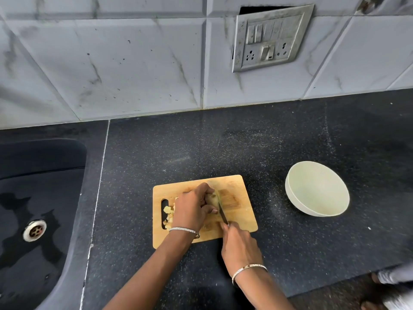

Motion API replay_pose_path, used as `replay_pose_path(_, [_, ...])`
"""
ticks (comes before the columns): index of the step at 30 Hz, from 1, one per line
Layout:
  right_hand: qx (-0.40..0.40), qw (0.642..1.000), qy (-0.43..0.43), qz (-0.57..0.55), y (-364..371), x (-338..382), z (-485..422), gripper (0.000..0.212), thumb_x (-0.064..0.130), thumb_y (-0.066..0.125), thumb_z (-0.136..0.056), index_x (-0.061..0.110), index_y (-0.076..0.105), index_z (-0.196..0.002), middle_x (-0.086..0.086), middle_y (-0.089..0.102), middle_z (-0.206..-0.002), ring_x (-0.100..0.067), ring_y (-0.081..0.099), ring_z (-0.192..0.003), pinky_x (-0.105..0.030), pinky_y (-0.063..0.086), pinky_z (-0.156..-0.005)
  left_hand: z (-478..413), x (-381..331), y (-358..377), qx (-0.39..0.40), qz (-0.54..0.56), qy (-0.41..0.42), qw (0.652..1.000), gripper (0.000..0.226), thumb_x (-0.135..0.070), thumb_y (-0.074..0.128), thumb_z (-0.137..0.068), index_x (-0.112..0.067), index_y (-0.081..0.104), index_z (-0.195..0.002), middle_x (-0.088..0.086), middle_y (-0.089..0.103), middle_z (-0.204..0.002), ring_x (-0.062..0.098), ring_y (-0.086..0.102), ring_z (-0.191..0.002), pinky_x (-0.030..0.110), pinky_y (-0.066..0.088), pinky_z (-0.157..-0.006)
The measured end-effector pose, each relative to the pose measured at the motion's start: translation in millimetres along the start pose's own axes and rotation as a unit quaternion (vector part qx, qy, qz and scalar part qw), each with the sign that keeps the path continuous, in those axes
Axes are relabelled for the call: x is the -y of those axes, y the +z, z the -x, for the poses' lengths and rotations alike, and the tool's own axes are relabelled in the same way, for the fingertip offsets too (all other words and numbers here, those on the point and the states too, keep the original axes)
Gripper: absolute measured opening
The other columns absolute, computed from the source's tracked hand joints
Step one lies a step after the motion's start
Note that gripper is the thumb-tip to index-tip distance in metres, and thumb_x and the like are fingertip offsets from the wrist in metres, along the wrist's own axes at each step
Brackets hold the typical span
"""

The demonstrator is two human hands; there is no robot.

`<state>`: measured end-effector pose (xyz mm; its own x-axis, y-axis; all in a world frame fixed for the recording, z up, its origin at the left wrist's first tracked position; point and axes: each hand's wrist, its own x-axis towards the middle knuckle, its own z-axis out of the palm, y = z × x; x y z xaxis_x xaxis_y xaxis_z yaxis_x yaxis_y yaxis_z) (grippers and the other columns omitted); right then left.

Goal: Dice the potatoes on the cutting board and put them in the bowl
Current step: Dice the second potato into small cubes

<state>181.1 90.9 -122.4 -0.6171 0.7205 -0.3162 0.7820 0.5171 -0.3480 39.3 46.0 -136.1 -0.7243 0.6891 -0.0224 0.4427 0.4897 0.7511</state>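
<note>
On the rectangular wooden cutting board (pixel 241 211), left hand (pixel 192 209) curled round the pale peeled potato (pixel 212 198), right hand (pixel 240 247) clamped the steel knife (pixel 223 214) mid-slice; crosscuts probably next, round cream bowl (pixel 297 206) sat right of it

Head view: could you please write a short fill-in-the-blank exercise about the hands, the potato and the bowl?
1. The right hand grips a ____ whose blade lies against the potato.
2. The left hand holds the potato on the cutting board, while the bowl to its right is ____.
3. The diced pieces lie at the ____ end of the cutting board.

Missing words: knife; empty; left.
</note>
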Motion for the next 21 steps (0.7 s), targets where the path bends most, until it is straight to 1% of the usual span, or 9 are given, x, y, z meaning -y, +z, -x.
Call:
replay_pose_path(2, [0.004,1.000,0.000,0.003,-0.4,-3.8,8.9,0.039,0.046,0.022,-0.102,0.020,0.050,-0.109,-0.005,0.066,-0.102,-0.030,0.066,-0.097,-0.036,0.046,-0.067,0.2,-0.3,0.2,0.001,0.000,-0.004,1.000,0.043,-0.014,0.087,-0.061,-0.026,0.064,-0.095,-0.014,0.067,-0.080,0.010,0.066,-0.079,0.035,0.056,-0.075])
replay_pose_path(4, [0.008,1.000,0.002,0.011,-0.3,-9.1,19.3,0.039,0.047,0.021,-0.102,0.020,0.048,-0.109,-0.005,0.066,-0.102,-0.029,0.066,-0.098,-0.035,0.042,-0.065,0.6,-0.6,0.7,-0.002,0.002,-0.004,1.000,0.043,-0.014,0.087,-0.061,-0.027,0.063,-0.094,-0.014,0.067,-0.079,0.011,0.065,-0.080,0.036,0.057,-0.075])
replay_pose_path(6, [0.012,1.000,0.009,0.012,0.2,-13.0,27.4,0.037,0.048,0.019,-0.102,0.021,0.045,-0.102,-0.004,0.066,-0.102,-0.029,0.066,-0.098,-0.035,0.040,-0.063,0.8,0.8,2.3,-0.004,0.001,-0.001,1.000,0.044,-0.016,0.088,-0.060,-0.029,0.062,-0.094,-0.013,0.067,-0.078,0.011,0.065,-0.079,0.037,0.057,-0.074])
replay_pose_path(8, [0.020,1.000,0.017,0.004,0.3,-15.6,32.3,0.033,0.048,0.019,-0.101,0.023,0.039,-0.094,-0.004,0.066,-0.099,-0.028,0.066,-0.097,-0.034,0.040,-0.063,0.7,1.3,2.3,-0.005,-0.003,0.000,1.000,0.044,-0.017,0.088,-0.060,-0.029,0.062,-0.094,-0.013,0.068,-0.079,0.010,0.065,-0.078,0.036,0.057,-0.073])
replay_pose_path(11, [0.041,0.999,0.022,0.006,-0.4,-22.7,45.5,0.033,0.049,0.018,-0.101,0.024,0.037,-0.091,-0.003,0.067,-0.096,-0.027,0.067,-0.095,-0.033,0.041,-0.063,0.4,0.6,1.4,-0.005,-0.009,-0.003,1.000,0.043,-0.020,0.088,-0.061,-0.029,0.063,-0.096,-0.013,0.069,-0.080,0.009,0.065,-0.079,0.035,0.056,-0.075])
replay_pose_path(15, [0.062,0.996,0.054,0.038,-10.3,-33.2,70.8,0.034,0.052,0.013,-0.100,0.024,0.031,-0.092,-0.001,0.064,-0.101,-0.025,0.063,-0.105,-0.033,0.038,-0.068,0.2,0.6,0.4,-0.004,-0.011,-0.002,1.000,0.044,-0.022,0.088,-0.060,-0.028,0.065,-0.097,-0.011,0.070,-0.082,0.010,0.064,-0.080,0.036,0.056,-0.075])
replay_pose_path(18, [0.042,0.998,0.043,0.032,-23.6,-36.8,78.6,0.039,0.054,0.010,-0.097,0.024,0.034,-0.093,0.000,0.052,-0.082,-0.023,0.063,-0.099,-0.033,0.040,-0.067,0.7,0.3,-0.4,-0.004,-0.007,-0.001,1.000,0.044,-0.022,0.088,-0.060,-0.028,0.064,-0.096,-0.012,0.069,-0.081,0.009,0.064,-0.079,0.036,0.056,-0.075])
replay_pose_path(19, [0.026,0.999,0.036,0.024,-26.8,-36.7,77.1,0.041,0.055,0.008,-0.096,0.024,0.035,-0.092,0.001,0.051,-0.078,-0.023,0.064,-0.095,-0.034,0.041,-0.066,1.3,0.8,0.0,-0.005,-0.005,0.000,1.000,0.044,-0.021,0.088,-0.060,-0.027,0.064,-0.096,-0.012,0.069,-0.080,0.009,0.064,-0.078,0.036,0.056,-0.075])
replay_pose_path(21, [-0.014,1.000,0.021,-0.001,-29.3,-32.8,67.6,0.044,0.055,0.007,-0.094,0.025,0.039,-0.090,0.003,0.054,-0.075,-0.023,0.065,-0.086,-0.034,0.040,-0.063,2.6,1.1,0.6,-0.007,0.002,-0.004,1.000,0.043,-0.021,0.088,-0.061,-0.027,0.063,-0.095,-0.012,0.069,-0.081,0.007,0.064,-0.078,0.035,0.057,-0.076])
